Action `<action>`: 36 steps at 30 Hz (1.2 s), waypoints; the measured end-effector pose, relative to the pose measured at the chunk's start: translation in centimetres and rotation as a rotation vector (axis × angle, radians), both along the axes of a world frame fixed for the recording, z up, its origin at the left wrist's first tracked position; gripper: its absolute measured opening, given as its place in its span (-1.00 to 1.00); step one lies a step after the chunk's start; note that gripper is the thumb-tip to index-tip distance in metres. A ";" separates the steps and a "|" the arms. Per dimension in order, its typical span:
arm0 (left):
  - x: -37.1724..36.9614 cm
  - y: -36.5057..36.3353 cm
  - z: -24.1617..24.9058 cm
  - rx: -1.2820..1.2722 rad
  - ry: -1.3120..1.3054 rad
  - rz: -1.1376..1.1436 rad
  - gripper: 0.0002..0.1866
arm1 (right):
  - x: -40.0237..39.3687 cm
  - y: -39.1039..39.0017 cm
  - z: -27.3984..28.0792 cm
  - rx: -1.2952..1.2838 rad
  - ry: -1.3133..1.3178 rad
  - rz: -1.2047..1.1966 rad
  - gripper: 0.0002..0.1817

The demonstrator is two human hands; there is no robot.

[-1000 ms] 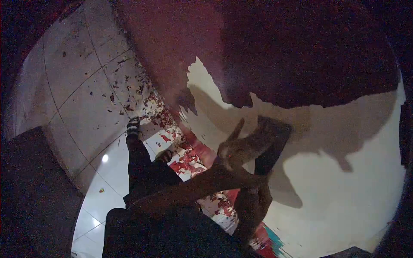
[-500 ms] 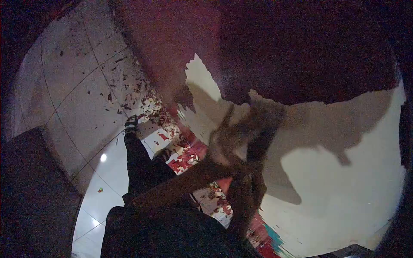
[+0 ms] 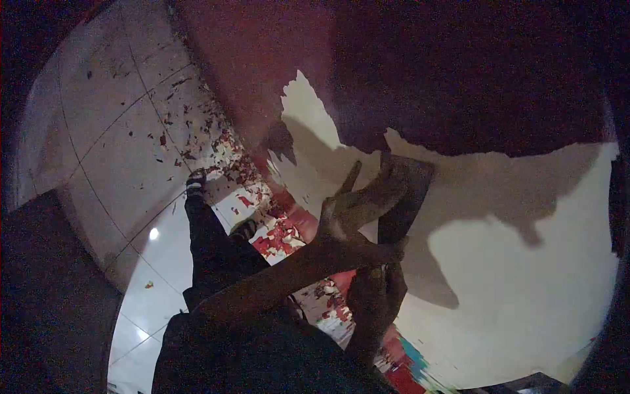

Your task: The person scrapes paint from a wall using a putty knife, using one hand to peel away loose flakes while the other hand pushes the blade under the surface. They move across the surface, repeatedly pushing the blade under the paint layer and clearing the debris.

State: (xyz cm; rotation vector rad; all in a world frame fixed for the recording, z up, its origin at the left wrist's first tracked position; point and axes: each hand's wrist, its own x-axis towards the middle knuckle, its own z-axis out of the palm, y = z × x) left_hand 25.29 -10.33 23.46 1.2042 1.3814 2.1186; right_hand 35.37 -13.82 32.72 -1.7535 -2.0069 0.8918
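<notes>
A broad, dark, flat-bladed scraper (image 3: pixel 413 194) lies against the pale part of the wall, its upper edge near the ragged line of red paint. My right hand (image 3: pixel 380 289) is closed round its handle, low in the middle of the view. Above it, my left hand (image 3: pixel 348 220) grips the blade, with fingers laid across its face and the thumb along its lower part. One finger of the left hand points upward, apart from the others. Dim light hides the handle and most of the right hand's fingers.
The wall shows dark red paint (image 3: pixel 459 79) above a bare cream patch (image 3: pixel 512 295), with shadows across it. Red and white paint flakes (image 3: pixel 282 236) litter the tiled floor (image 3: pixel 111 151) along the wall's foot. My foot (image 3: pixel 195 180) stands beside them. A dark panel-like shape (image 3: pixel 59 262) is at left.
Both hands and the scraper stay in nearly the same place, now sharper after being blurred. The view has shifted slightly, and the shadow on the wall has changed a little.
</notes>
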 end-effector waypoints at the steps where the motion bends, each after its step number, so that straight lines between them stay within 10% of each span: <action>1: 0.2 0.0 0.0 -0.047 0.087 -0.008 -0.25 | 0.0 -0.3 0.0 0.004 0.033 -0.016 -0.69; 5: -2.8 -0.1 -1.0 -0.034 0.211 -0.177 -0.19 | -1.3 0.8 3.0 -0.495 0.258 -0.129 -0.68; 10: 2.4 1.1 -2.4 0.046 -0.015 -0.062 -0.12 | 0.3 -1.0 0.8 -0.228 0.460 -0.250 -0.66; 20: -1.6 1.4 -1.3 0.044 0.006 0.010 -0.17 | 0.5 0.6 -1.0 0.089 -0.133 0.165 -0.61; 36: -0.7 0.0 -0.3 -0.035 0.006 -0.034 -0.27 | -1.6 1.3 0.0 -0.075 0.093 0.097 -0.68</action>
